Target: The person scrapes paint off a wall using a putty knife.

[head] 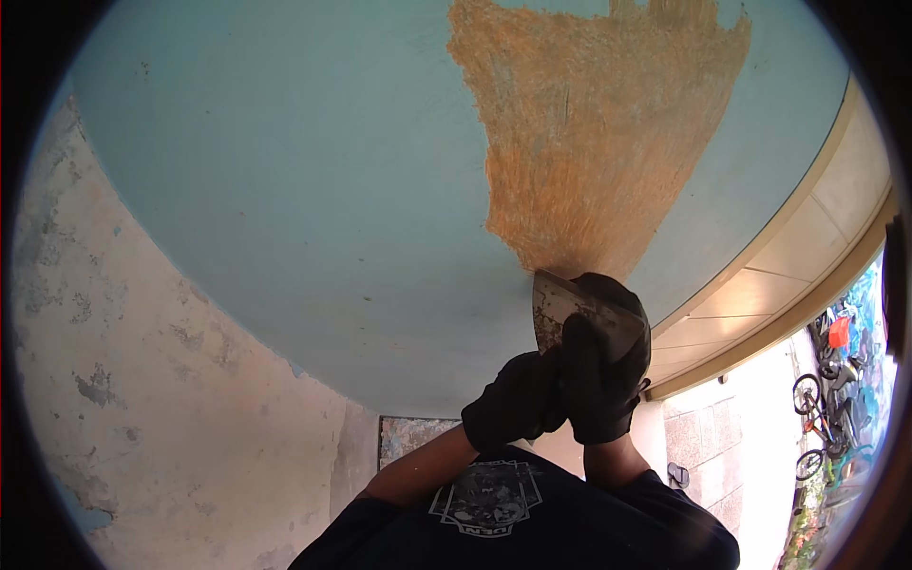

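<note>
Both of my hands wear dark gloves and are close together at a broad metal scraper (pixel 556 306) with a stained, worn blade. My left hand (pixel 514 400) is closed at its lower end, where the handle is mostly hidden. My right hand (pixel 605 370) wraps the blade's right side, with fingers over its face and behind it. The blade's upper edge meets or lies very near the light blue-green painted surface (pixel 342 178), at the lower tip of a rough orange-brown patch (pixel 584 135). That patch has a ragged border and streaky marks.
A blotchy, peeling pale wall (pixel 214 399) runs along the left. A cream panelled border (pixel 755 292) curves down the right. Beyond it lie grey paving (pixel 705 449), a sandal (pixel 678 475), a bicycle (pixel 810 426) and a red object (pixel 838 332).
</note>
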A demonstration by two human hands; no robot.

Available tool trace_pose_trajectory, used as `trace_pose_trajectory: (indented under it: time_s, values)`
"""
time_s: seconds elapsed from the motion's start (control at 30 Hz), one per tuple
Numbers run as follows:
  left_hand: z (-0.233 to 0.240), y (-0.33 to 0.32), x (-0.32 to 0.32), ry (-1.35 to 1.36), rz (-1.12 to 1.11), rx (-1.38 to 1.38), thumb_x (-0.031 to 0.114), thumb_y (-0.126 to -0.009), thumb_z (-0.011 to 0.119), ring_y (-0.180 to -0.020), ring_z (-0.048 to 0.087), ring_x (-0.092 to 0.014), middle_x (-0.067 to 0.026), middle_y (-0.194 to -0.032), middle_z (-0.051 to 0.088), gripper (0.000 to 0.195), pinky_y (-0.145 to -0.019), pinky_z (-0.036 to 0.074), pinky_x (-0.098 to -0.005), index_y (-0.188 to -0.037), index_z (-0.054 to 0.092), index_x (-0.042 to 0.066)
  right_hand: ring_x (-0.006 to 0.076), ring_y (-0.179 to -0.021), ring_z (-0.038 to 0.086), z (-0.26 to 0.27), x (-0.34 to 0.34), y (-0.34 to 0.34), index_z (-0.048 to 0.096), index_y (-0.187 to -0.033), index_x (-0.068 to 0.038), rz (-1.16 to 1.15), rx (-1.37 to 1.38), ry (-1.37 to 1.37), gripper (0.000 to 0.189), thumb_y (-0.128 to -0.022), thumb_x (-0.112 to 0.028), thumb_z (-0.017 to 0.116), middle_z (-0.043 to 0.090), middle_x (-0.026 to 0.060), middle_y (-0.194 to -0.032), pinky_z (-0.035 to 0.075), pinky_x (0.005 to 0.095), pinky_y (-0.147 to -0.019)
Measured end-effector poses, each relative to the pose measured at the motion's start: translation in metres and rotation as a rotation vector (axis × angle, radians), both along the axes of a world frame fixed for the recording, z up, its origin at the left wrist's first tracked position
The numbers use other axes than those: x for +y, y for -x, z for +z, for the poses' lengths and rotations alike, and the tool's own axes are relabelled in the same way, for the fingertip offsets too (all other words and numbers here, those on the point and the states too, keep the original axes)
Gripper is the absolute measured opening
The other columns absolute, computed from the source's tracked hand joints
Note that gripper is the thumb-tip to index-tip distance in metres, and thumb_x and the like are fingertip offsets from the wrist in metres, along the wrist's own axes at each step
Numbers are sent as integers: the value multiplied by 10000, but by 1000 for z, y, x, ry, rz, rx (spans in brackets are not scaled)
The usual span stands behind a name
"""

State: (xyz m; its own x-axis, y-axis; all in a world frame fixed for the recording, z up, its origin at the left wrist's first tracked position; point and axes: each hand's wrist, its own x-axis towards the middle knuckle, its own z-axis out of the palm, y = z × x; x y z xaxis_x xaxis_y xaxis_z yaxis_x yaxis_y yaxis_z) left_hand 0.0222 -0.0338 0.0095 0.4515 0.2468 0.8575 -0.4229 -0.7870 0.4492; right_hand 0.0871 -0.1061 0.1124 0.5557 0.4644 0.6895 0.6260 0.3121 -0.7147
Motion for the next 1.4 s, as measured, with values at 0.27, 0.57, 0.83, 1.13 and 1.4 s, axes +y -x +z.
trace_pose_trajectory:
  time_s: [0.27, 0.57, 0.83, 1.13, 1.4]
  values:
    - [15, 18, -10, 859, -562, 327, 300, -983, 522, -532, 496, -79, 0, -645, 547, 267, -466, 388, -273, -980, 581, 39, 271, -1012, 601, 3, -2, 2, 562, -1096, 33, 28, 54, 70, 272, -830, -24, 575, 614, 179, -1114, 478, 394, -877]
    - [3, 16, -8, 960, -595, 373, 362, -1014, 456, -522, 486, -72, -2, -643, 548, 340, -461, 377, -235, -962, 585, 52, 270, -995, 605, 3, -2, 0, 568, -1080, 45, 24, 82, 47, 278, -816, -41, 584, 615, 188, -1104, 487, 382, -856]
    - [18, 21, -1, 1047, -608, 415, 407, -1013, 442, -532, 507, -88, -10, -651, 557, 392, -488, 404, -256, -925, 589, 55, 277, -964, 616, 7, 1, -2, 567, -1078, 36, 34, 50, 62, 260, -827, -32, 557, 618, 188, -1072, 485, 380, -848]
    - [30, 24, 7, 1124, -612, 517, 432, -1012, 429, -524, 506, -109, -23, -641, 551, 424, -488, 402, -268, -888, 581, 57, 235, -971, 596, 5, 7, 2, 566, -1084, 41, 46, 38, 2, 264, -837, -50, 569, 621, 166, -1083, 476, 368, -856]
    - [16, 31, 21, 403, -310, 480, 253, -905, 625, -702, 628, -248, -134, -818, 624, 342, -598, 510, -371, -1133, 570, 4, 222, -1022, 567, 3, 10, 5, 551, -1131, 44, 13, 1, -2, 315, -847, -88, 578, 593, 149, -1130, 459, 361, -888]
